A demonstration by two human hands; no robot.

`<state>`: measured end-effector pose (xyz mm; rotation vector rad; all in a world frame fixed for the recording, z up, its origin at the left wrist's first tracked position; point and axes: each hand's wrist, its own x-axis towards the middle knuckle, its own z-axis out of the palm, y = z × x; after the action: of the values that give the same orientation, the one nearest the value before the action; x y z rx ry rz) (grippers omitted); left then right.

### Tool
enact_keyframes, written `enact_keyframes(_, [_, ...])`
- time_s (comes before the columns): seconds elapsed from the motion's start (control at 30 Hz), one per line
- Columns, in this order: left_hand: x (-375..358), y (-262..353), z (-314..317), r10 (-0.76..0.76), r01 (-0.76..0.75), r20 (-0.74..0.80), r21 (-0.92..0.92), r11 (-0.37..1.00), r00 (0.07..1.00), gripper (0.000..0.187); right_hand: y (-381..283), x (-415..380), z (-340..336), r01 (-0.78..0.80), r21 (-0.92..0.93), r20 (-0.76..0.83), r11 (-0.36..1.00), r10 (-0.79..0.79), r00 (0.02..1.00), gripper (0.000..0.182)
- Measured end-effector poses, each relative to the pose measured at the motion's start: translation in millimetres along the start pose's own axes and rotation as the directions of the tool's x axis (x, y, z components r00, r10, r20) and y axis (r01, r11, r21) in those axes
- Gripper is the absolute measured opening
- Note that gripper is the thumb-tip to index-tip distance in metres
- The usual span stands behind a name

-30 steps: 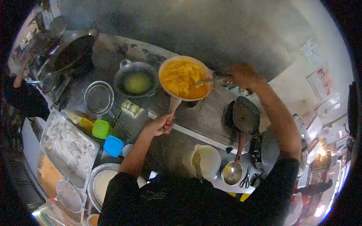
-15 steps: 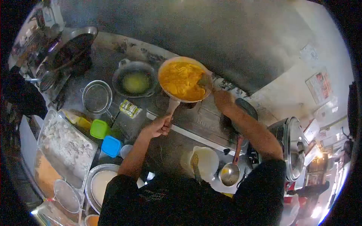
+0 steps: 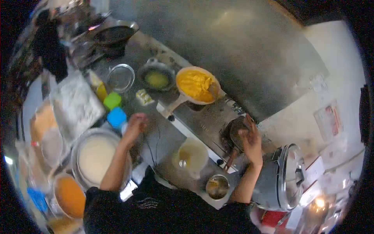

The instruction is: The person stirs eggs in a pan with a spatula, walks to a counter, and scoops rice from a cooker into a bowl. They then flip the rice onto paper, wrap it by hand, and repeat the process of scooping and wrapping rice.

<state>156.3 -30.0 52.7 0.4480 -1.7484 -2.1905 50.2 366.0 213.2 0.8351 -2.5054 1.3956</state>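
A wide pan of yellow-orange food rests on the stove, its pale handle free of my hands, with a dark utensil in the food at its right side. My left hand is lifted near the blue-lidded container, its fingers smeared by motion. At the right of the stove, my right hand has its fingers stretched apart by the rim of a dark pan.
Left of the stove sit a wok, a strainer, a green-lidded container and a tray of white powder. Closer are a batter bowl, a pale tub, a small metal pot and a large lidded pot.
My left hand has let go of the pan handle and moved back left. My right hand has left the utensil in the food and come to the dark pan. The view has turned.
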Motion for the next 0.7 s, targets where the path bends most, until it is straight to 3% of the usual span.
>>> enact_keyframes(0.1, [-129,30,-19,0.310,-0.265,-0.165,0.247,0.932,0.936,0.023,-51,-54,-3,-0.058,0.134,0.108,0.989,0.043,0.993,0.058])
enact_keyframes(0.2, [-294,98,-5,0.521,-0.284,-0.336,0.553,0.784,0.785,0.014,-70,-105,29,0.001,0.385,0.299,0.923,-0.126,0.946,0.054])
enact_keyframes(0.23, [-348,110,-7,0.645,-0.287,-0.313,0.703,0.651,0.697,0.013,-72,-119,48,0.006,0.397,0.412,0.918,-0.184,0.892,0.054])
enact_keyframes(0.27, [-400,127,2,0.777,-0.328,-0.321,0.770,0.547,0.541,0.012,-78,-131,64,0.023,0.410,0.496,0.912,-0.244,0.833,0.054])
enact_keyframes(0.3, [-454,149,5,0.884,-0.310,-0.185,0.889,0.337,0.429,0.015,-87,-148,80,0.039,0.415,0.560,0.909,-0.289,0.777,0.054])
enact_keyframes(0.33, [-519,159,2,0.935,-0.182,-0.076,0.972,0.147,0.348,0.018,-98,-169,98,0.012,0.442,0.621,0.897,-0.315,0.718,0.054])
enact_keyframes(0.4, [-602,193,47,0.980,-0.116,0.198,0.973,-0.197,-0.009,0.028,-123,-214,133,-0.016,0.470,0.695,0.882,-0.360,0.622,0.054])
enact_keyframes(0.43, [-652,210,70,0.919,-0.011,0.390,0.921,-0.390,0.050,0.036,-150,-241,141,-0.067,0.472,0.755,0.879,-0.363,0.546,0.055])
enact_keyframes(0.53, [-777,250,106,0.528,0.109,0.790,0.522,-0.846,0.312,0.059,-191,-304,167,0.092,0.528,0.822,0.845,-0.535,0.196,0.056])
enact_keyframes(0.57, [-804,262,104,0.401,0.100,0.849,0.391,-0.915,0.345,0.059,-220,-324,166,0.164,0.448,0.882,0.879,-0.465,0.081,0.056])
enact_keyframes(0.6, [-833,264,98,0.349,0.108,0.865,0.333,-0.937,0.362,0.059,-249,-349,168,0.194,0.434,0.893,0.880,-0.449,0.039,0.053])
enact_keyframes(0.67, [-890,265,81,0.330,0.151,0.859,0.294,-0.944,0.392,0.059,-284,-401,185,0.303,0.494,0.865,0.815,-0.495,-0.077,0.053])
enact_keyframes(0.7, [-920,265,69,0.342,0.185,0.846,0.291,-0.939,0.408,0.058,-297,-434,198,0.196,0.496,0.868,0.846,-0.485,-0.106,0.051])
